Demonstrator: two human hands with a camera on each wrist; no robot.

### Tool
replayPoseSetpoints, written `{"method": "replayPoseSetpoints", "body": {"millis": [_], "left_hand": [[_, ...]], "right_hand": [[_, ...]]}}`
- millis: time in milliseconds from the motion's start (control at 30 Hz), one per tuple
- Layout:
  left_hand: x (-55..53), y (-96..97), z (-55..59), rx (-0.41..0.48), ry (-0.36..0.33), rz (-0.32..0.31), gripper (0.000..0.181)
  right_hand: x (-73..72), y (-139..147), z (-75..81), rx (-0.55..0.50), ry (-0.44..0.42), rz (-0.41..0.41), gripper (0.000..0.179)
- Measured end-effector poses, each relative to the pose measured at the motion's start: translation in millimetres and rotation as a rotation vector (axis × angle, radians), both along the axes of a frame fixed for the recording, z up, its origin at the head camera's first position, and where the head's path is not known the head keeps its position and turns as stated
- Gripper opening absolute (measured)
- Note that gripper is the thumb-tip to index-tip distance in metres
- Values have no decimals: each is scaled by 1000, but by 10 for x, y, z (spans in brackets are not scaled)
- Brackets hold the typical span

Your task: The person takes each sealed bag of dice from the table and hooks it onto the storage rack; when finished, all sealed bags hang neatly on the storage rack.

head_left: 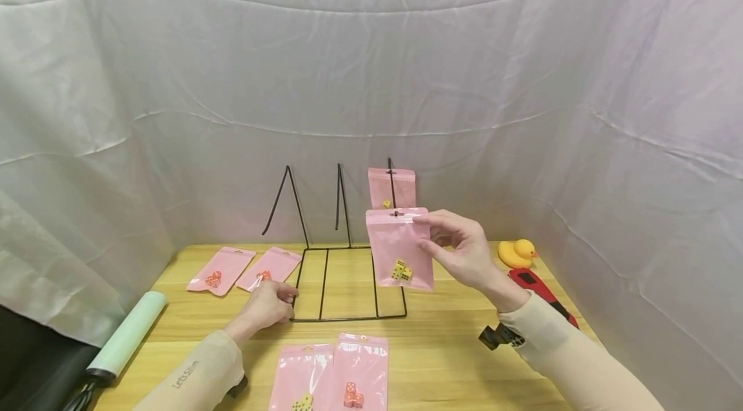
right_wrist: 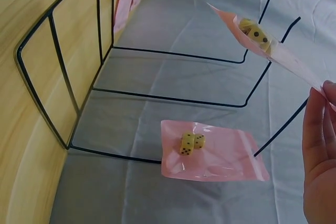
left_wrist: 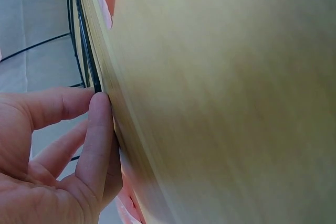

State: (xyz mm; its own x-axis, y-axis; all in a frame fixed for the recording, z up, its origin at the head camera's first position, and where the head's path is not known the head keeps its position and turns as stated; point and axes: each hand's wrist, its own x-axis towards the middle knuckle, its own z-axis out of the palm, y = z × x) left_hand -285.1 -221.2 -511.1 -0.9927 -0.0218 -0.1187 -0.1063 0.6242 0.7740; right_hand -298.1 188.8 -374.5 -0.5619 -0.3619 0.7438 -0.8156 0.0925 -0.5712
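My right hand (head_left: 464, 250) pinches the top right edge of a pink zip bag (head_left: 395, 246) with yellow dice in it. Its hang hole lies at the front end of the right hook of a black wire rack (head_left: 348, 319); I cannot tell if the hook passes through. Farther back on that hook hangs another pink bag (right_wrist: 231, 153) with yellow dice. At the rack's front left corner, my left hand (left_wrist: 58, 150) pinches the base wire between thumb and finger. The left and middle hooks (head_left: 338, 198) are bare.
Two pink bags with orange-red dice (head_left: 223, 269) lie left of the rack. In front lie a bag with yellow dice (head_left: 302, 372) and one with red dice (head_left: 361, 366). A mint-green cylinder (head_left: 130, 333) lies left; a yellow duck (head_left: 516, 253) and red-black object (head_left: 540, 291) sit right.
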Motion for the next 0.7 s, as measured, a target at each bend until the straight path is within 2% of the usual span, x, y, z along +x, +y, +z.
{"method": "replayPoseSetpoints", "body": {"millis": [700], "left_hand": [[5,7,5,46,13,-2,55]], "right_hand": [[-81,-26,-1,3,-9,-25,39]]}}
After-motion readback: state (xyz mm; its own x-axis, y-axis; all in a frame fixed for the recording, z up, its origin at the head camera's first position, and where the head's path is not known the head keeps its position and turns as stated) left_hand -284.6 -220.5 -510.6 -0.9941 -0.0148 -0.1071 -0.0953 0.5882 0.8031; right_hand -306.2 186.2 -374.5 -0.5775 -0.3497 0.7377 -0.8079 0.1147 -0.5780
